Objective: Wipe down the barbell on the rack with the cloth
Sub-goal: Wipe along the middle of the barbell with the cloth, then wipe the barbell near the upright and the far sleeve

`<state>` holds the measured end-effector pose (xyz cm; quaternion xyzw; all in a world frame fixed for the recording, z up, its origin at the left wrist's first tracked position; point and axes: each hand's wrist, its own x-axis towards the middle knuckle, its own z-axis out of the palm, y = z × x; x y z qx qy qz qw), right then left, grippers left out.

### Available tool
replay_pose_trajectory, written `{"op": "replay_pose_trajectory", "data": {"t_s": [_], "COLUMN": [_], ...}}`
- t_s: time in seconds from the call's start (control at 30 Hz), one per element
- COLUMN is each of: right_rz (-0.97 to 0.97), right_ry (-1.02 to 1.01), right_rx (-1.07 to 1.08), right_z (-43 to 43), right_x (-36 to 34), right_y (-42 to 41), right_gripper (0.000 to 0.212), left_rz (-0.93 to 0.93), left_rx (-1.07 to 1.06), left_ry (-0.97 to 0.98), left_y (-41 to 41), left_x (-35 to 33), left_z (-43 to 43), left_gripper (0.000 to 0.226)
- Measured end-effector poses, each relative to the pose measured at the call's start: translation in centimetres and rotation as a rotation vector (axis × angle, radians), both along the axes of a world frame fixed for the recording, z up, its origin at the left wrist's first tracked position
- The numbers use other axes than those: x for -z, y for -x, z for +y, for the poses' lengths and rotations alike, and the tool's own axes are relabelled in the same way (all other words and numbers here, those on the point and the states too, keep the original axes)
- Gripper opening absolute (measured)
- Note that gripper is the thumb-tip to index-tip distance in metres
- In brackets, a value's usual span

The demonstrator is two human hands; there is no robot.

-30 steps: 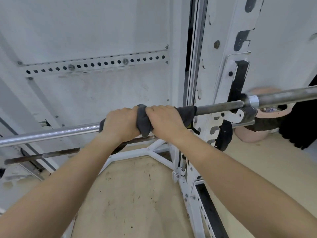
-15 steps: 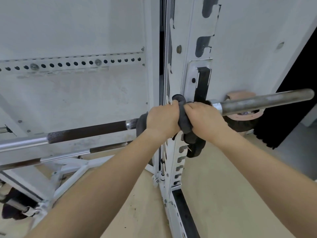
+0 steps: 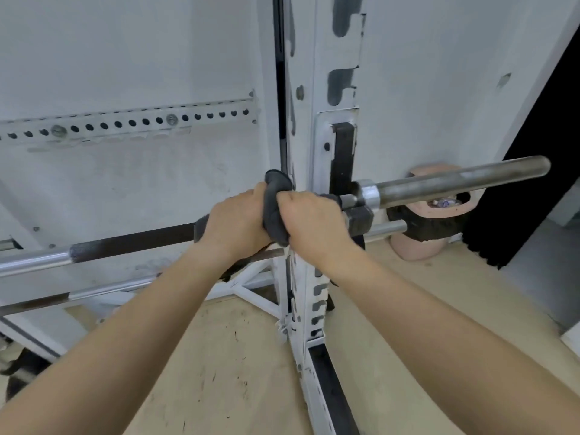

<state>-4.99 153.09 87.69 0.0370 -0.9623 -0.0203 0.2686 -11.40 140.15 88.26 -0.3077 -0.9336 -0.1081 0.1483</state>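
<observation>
A steel barbell (image 3: 125, 243) lies across the white rack upright (image 3: 306, 146), its dark knurled part left of my hands and its thick sleeve (image 3: 455, 180) sticking out to the right. A dark grey cloth (image 3: 276, 211) is wrapped around the bar just left of the upright. My left hand (image 3: 235, 224) and my right hand (image 3: 310, 224) sit side by side, both closed over the cloth and the bar. The cloth bunches up between them. The bar under my hands is hidden.
A second, thinner bar (image 3: 78, 296) runs lower on the rack. A pink pot (image 3: 433, 215) stands on the wooden floor (image 3: 219, 372) behind the sleeve. A black curtain (image 3: 539, 152) hangs at the right. A perforated strip (image 3: 125, 124) crosses the white wall.
Both hands have slid the cloth rightward along the bar, from mid-shaft up to the rack upright. Over the last half second they shifted slightly back to the left.
</observation>
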Motion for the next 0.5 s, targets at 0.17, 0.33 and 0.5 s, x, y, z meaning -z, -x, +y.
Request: {"op": "replay_pose_trajectory", "data": {"t_s": [0.17,0.33,0.5], "right_rz": [0.181,0.299,0.343], "right_ry": [0.720,1.289,1.179], "right_rx": [0.025,0.078,0.245], "right_z": [8.5,13.8,15.9], "right_x": [-4.2,-4.6,-3.4], "right_y": [-3.8,-7.2,-10.6], "right_gripper": [0.037,0.018,0.012], "left_rz": [-0.273,-0.365,-0.158], "left_rx": [0.270,0.340,0.303], "left_ry": [-0.680,-0.708,-0.241], "left_y": [-3.4,-4.3,-4.0], "left_x": [-3.9,-5.8,-6.0], "left_z": [8.4,12.9,11.4], "left_gripper": [0.028,0.035,0.056]}}
